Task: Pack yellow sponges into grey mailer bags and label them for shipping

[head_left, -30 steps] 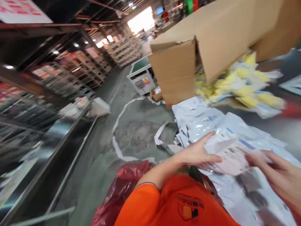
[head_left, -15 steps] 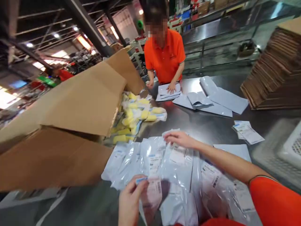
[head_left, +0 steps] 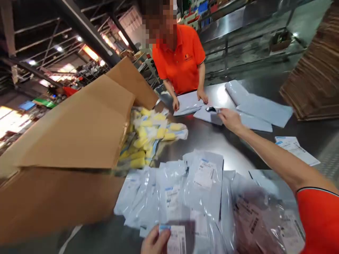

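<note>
Low in the view, my left hand [head_left: 155, 240] pinches a printed label slip [head_left: 177, 240] with a blue top edge between thumb and fingers. My right hand [head_left: 230, 119] reaches across the table and is closed on the curled edge of a white mailing bag [head_left: 207, 115]. Several packed mailing bags [head_left: 206, 195] with stuck-on labels lie overlapping in front of me. Farther right is a transparent bag [head_left: 255, 220], partly blurred, with a label on it. Other flat mailing bags [head_left: 265, 107] lie just beyond my right hand.
A big open carton [head_left: 79, 130] stands at left, with yellow wrapped items [head_left: 152, 132] spilling from it. Across the table, a co-worker in an orange shirt [head_left: 182, 60] has both hands on a bag stack. Loose labels [head_left: 298, 150] and stacked cardboard [head_left: 312, 67] are at right.
My right hand has moved from the packed bags out to the flat mailing bags and gripped one's edge. My left hand, holding the label, sits lower. The co-worker now has both hands on the stack.
</note>
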Demonstrator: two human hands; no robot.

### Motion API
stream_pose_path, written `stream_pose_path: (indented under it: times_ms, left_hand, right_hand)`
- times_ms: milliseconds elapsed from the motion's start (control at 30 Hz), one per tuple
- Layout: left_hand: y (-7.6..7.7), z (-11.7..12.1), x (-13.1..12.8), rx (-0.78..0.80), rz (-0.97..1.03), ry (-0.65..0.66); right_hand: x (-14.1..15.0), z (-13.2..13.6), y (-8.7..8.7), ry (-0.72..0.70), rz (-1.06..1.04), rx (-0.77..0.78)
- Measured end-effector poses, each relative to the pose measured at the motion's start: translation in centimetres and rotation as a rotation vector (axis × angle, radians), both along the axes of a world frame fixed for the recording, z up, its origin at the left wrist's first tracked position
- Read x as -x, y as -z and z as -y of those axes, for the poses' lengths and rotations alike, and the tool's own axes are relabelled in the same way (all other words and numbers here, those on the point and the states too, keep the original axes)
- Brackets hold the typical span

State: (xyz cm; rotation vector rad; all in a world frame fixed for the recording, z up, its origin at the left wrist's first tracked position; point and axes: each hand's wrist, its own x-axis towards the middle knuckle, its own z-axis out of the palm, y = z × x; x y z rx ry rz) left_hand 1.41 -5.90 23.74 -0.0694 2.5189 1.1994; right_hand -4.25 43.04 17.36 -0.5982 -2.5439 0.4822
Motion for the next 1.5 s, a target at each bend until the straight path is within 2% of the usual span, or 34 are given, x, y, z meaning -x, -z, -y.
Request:
stream_pose_path:
  times_ms: [100, 167, 200, 233, 300, 333, 400, 467, 533, 600, 700, 833, 967, 1033, 1100, 1133, 1200, 1267, 1333, 1400, 1500]
  left_hand:
    - [0.8, 1.8, -2.4, -0.094, 0.064, -0.006]
    - [1.0, 3.3, -3.7, -0.186, 0.103, 0.007]
    - [0.9, 4.0, -4.3, -0.226, 0.112, 0.009]
    - [0.8, 4.6, -5.0, -0.263, 0.113, 0.006]
    - [0.6, 5.5, -6.6, -0.334, 0.107, -0.005]
    - [0.4, 5.9, -7.7, -0.367, 0.102, -0.013]
    - [0.4, 6.2, -10.1, -0.435, 0.074, -0.011]
    - [0.8, 6.5, -11.8, -0.489, 0.016, 0.057]
    - [1.4, 7.3, -12.4, -0.525, -0.045, 0.138]
    - [1.8, 8.1, -12.5, -0.511, -0.06, 0.161]
    - [2.1, 7.8, -13.1, -0.524, -0.048, 0.207]
    - [1.9, 6.9, -13.9, -0.519, -0.122, 0.247]
    - [1.7, 7.9, -14.2, -0.453, -0.21, 0.081]
    - [2.0, 8.6, -14.1, -0.425, -0.16, 0.057]
    - [2.4, 9.4, -14.0, -0.428, -0.043, 0.14]
    - [2.6, 9.9, -13.8, -0.437, 0.03, 0.197]
    - [2.9, 11.1, -13.4, -0.443, 0.15, 0.275]
    - [2.9, 12.5, -12.8, -0.421, 0.143, 0.261]
    - [2.6, 13.9, -11.9, -0.373, 0.021, 0.183]
    - [2.1, 14.7, -10.8, -0.339, -0.077, 0.113]
    - [1.5, 14.6, -9.5, -0.351, -0.067, 0.055]
  right_hand:
    - [-3.7, 8.2, -4.6, -0.237, -0.084, -0.063]
    - [-6.7, 15.3, -6.2, -0.468, -0.023, -0.114]
    - [-8.1, 19.0, -6.4, -0.605, 0.076, -0.134]
    - [-9.3, 22.7, -6.1, -0.732, 0.196, -0.141]
    - [-11.4, 28.8, -4.5, -0.961, 0.399, -0.121]
    - [-12.3, 30.9, -3.4, -1.037, 0.465, -0.095]
    - [-13.9, 33.2, -1.4, -1.123, 0.511, -0.004]
    - [-14.6, 33.4, -0.1, -1.146, 0.486, 0.142]
    - [-14.2, 32.9, 0.3, -1.089, 0.491, 0.289]
    - [-14.2, 32.3, -0.3, -1.003, 0.473, 0.444]
    - [-17.1, 31.4, -2.3, -0.982, 0.47, 0.549]
    - [-20.7, 32.9, -5.5, -0.97, 0.363, 0.435]
    - [-20.8, 36.2, -7.8, -1.147, 0.227, 0.203]
    - [-20.1, 36.5, -8.4, -1.213, 0.102, 0.047]
    - [-18.9, 34.8, -8.9, -1.122, -0.019, -0.038]
    - [-18.2, 33.1, -9.2, -1.014, -0.075, -0.033]
    - [-16.2, 28.6, -9.3, -0.716, -0.183, 0.075]
    - [-13.6, 24.2, -8.5, -0.452, -0.268, 0.265]
    - [-10.8, 21.6, -6.5, -0.353, -0.261, 0.43]
    - [-8.3, 21.7, -3.7, -0.403, -0.132, 0.457]
    - [-5.7, 25.4, 0.1, -0.512, 0.101, 0.331]
